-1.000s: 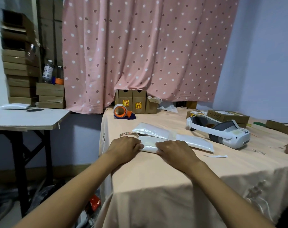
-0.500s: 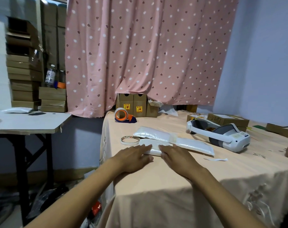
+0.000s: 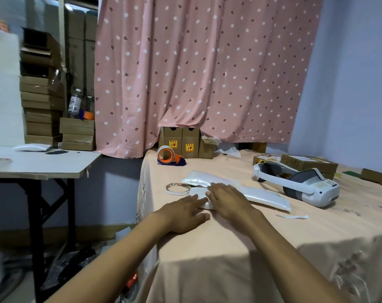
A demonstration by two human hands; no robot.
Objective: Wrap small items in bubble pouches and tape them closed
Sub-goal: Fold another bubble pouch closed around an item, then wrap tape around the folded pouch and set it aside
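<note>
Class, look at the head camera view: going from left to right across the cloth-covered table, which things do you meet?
Orange tape dispenser → flat tape roll → left hand → right hand → white headset.

Two hands lie flat on the worktop (image 3: 229, 237), the left hand (image 3: 183, 213) and the right hand (image 3: 228, 202), and at least three white bubble pouches (image 3: 264, 196) are piled there, though their overlap makes the count uncertain. There are two tape items: one small flat tape roll (image 3: 178, 189) and one orange tape dispenser (image 3: 168, 155). One white headset (image 3: 299, 182) counts singly, two upright labelled cartons (image 3: 180, 142) stand by the curtain, and one plastic bottle (image 3: 74, 103) sits on the box stacks.
</note>
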